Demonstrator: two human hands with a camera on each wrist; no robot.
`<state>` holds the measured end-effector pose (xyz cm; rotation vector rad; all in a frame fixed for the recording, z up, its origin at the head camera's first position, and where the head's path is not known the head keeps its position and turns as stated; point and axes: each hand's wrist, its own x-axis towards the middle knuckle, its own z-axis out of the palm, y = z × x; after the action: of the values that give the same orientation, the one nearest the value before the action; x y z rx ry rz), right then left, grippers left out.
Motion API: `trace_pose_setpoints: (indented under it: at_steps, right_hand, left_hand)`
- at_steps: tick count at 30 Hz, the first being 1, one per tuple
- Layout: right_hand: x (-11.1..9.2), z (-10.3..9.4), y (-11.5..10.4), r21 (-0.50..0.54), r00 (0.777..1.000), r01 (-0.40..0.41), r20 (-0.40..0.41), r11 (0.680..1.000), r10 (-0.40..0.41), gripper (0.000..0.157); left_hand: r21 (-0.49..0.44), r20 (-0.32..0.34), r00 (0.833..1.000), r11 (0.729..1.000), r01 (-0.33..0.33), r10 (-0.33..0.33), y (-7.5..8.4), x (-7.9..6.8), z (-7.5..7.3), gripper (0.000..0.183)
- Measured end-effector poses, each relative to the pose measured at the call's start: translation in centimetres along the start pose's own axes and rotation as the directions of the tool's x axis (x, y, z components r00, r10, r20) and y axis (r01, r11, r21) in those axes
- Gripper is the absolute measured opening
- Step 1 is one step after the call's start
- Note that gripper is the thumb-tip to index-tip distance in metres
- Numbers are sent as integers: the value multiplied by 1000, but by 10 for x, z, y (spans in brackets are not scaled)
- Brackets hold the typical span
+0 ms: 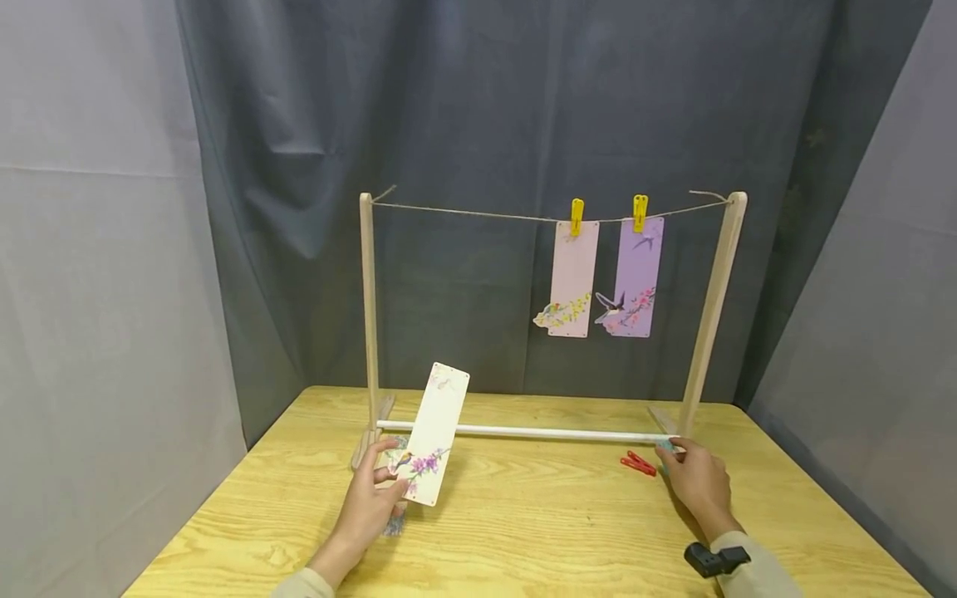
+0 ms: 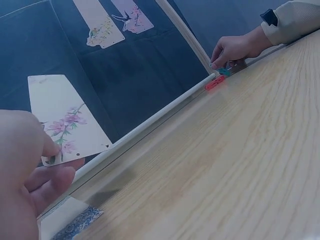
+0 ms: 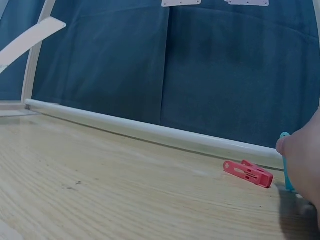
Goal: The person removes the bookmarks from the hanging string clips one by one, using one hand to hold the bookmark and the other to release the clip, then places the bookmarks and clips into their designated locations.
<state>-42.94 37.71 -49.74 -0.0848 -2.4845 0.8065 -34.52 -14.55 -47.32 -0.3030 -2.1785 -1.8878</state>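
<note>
In my left hand [image 1: 362, 502] I hold a cream bookmark [image 1: 438, 415] by its lower left edge, thumb in front. It is tilted and raised above the table, with a bird and pink-purple blossoms printed near the bottom. At the right end of the rack, my right hand [image 1: 699, 480] pinches a teal clothespin [image 3: 286, 172], mostly hidden by the fingers. A red clothespin [image 1: 638, 463] lies on the table just left of that hand. Below my left hand lies a blue-and-white patterned piece [image 2: 82, 220], partly covered.
A wooden rack with a left post [image 1: 370, 307], a right post [image 1: 714, 307] and a white bottom bar [image 1: 538, 432] stands at the back. From its twine [image 1: 463, 213], yellow clothespins [image 1: 576, 218] hold a pink bookmark [image 1: 574, 266] and a purple bookmark [image 1: 635, 266].
</note>
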Motion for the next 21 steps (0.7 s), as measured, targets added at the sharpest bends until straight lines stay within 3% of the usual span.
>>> trace_pose_setpoints:
  at_steps: [7,14,21]
  right_hand:
    - [-2,0,-2,-46,1000,10,7,999,-10,44]
    - [-1,5,1,-59,999,8,48,998,-6,43]
    - [0,6,2,-85,999,28,48,996,-24,42]
  left_hand:
    - [20,6,1000,1000,22,-22,2,-6,-7,60]
    - [54,62,996,996,68,-71,5,-11,-13,55]
    - [104,108,992,993,53,-64,3,-14,-20,52]
